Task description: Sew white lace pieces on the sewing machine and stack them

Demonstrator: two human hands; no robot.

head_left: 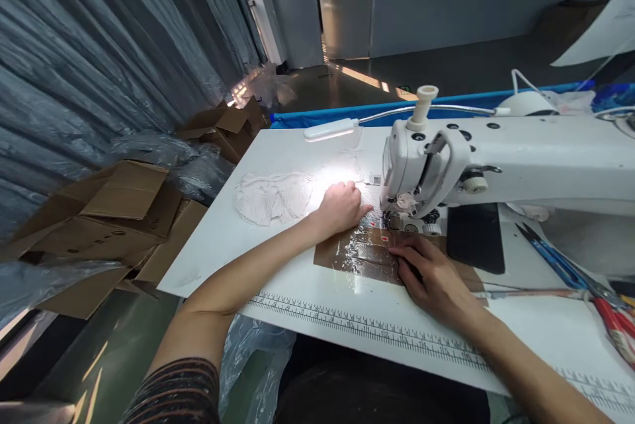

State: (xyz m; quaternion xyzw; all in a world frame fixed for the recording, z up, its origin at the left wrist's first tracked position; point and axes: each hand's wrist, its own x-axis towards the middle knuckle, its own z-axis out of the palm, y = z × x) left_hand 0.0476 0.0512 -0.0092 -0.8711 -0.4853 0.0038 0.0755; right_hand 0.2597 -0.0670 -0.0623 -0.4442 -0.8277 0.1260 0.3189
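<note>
I sit at a white sewing machine on a white table. My left hand rests just left of the needle area, fingers curled and pressed on something small under the bright lamp glare. My right hand lies flat, fingers stretched toward the presser foot, pressing on a brown glossy patch taped to the table in front of the needle. A pile of white lace fabric lies to the left of my left hand.
A thin lamp on a gooseneck lights the needle area. Scissors and red-handled tools lie at the right. A printed ruler runs along the front edge. Cardboard boxes and plastic sheeting stand to the left.
</note>
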